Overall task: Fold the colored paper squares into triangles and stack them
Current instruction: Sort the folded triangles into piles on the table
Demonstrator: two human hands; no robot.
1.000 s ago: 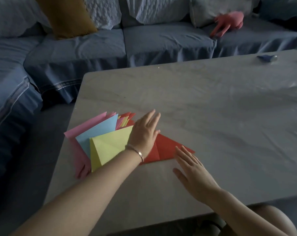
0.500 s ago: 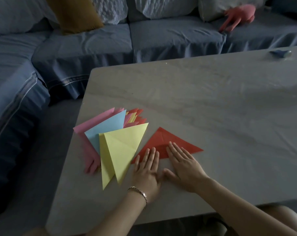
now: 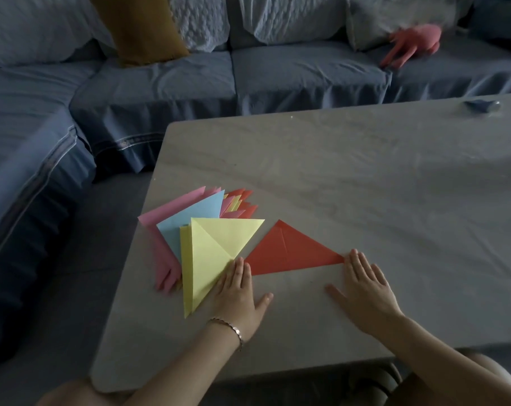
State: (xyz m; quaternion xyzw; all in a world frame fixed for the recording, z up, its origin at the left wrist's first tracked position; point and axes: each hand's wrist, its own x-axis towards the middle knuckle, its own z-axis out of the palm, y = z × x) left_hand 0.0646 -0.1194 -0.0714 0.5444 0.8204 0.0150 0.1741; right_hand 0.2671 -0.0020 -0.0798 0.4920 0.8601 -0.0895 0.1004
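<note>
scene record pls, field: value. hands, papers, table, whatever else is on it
left hand: flat, open, fingertips on yellow triangle
right hand: flat, open, fingertips at red triangle right corner
red triangle: folded, flat on table, apart from stack
stack: fanned folded papers, pink, blue, yellow, red; yellow on top
far right of table: small blue object, too blurred to identify
bracelet: left wrist

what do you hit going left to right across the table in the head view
pink triangles → blue triangle → yellow triangle → left hand → red triangle → right hand → small blue object far back on the table
</note>
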